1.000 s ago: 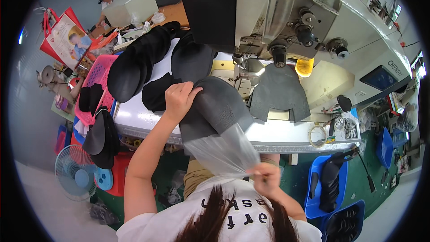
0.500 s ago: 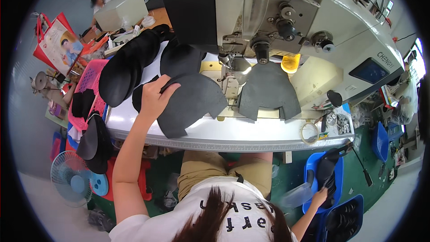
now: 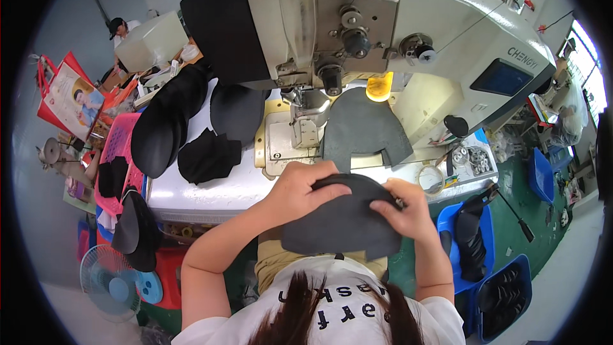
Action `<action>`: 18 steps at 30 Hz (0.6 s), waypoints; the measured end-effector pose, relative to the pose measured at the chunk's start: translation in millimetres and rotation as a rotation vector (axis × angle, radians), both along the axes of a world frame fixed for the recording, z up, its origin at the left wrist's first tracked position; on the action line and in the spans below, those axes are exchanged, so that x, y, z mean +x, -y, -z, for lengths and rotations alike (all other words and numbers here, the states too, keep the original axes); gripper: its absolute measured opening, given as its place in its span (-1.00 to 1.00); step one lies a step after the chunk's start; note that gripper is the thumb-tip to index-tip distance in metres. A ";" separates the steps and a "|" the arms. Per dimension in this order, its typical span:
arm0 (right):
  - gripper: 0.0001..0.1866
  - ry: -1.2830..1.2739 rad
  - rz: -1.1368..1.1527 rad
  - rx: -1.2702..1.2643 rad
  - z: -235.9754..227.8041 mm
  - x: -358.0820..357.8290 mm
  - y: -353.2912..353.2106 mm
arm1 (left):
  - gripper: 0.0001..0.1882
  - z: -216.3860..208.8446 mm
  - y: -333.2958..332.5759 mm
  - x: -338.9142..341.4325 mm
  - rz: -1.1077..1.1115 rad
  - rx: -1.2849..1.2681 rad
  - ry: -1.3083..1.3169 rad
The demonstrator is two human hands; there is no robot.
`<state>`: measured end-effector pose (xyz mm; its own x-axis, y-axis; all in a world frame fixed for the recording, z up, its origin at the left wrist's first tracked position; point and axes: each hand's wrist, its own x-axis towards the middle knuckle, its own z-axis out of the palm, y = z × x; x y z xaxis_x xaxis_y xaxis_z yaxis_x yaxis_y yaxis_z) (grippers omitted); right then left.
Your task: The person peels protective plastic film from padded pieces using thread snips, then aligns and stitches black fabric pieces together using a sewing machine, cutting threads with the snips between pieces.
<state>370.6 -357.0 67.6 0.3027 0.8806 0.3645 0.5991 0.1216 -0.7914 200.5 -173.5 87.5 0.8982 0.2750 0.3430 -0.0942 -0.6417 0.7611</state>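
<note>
A curved black sheet piece [image 3: 341,225] with a notched lower edge hangs over my lap, in front of the sewing machine table. Its upper left edge is pinched between the thumb and fingers of my left hand [image 3: 308,190]. My right hand [image 3: 407,209] grips the upper right edge, thumb on top; a small bit by its fingertips is too small to make out. Behind the piece is the sewing machine's needle area [image 3: 303,118]. A similar dark panel [image 3: 365,124] lies flat to the right of it.
At left on the table are stacked black rounded pieces [image 3: 156,128], a crumpled black cloth piece [image 3: 209,155] and another black panel [image 3: 237,114]. A pink basket [image 3: 118,137] stands beyond. Blue bins [image 3: 488,233] with black pieces stand at lower right; a fan [image 3: 118,287] is at lower left.
My left hand has brought the black sheet piece off the table toward my body. My right hand has come up from the blue bin and taken hold of it.
</note>
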 end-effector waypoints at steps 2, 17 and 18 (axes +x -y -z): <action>-0.73 -0.088 0.096 -0.062 -7.6 21.4 -6.6 | -0.74 20.8 -7.2 12.3 0.071 -0.490 0.003; -0.58 0.832 0.580 -0.081 63.6 158.4 -161.7 | -0.65 125.9 -7.2 33.4 -0.597 0.021 0.387; -0.59 0.810 0.623 -0.109 70.9 160.0 -167.5 | -0.66 126.4 0.6 25.5 -0.590 0.083 0.419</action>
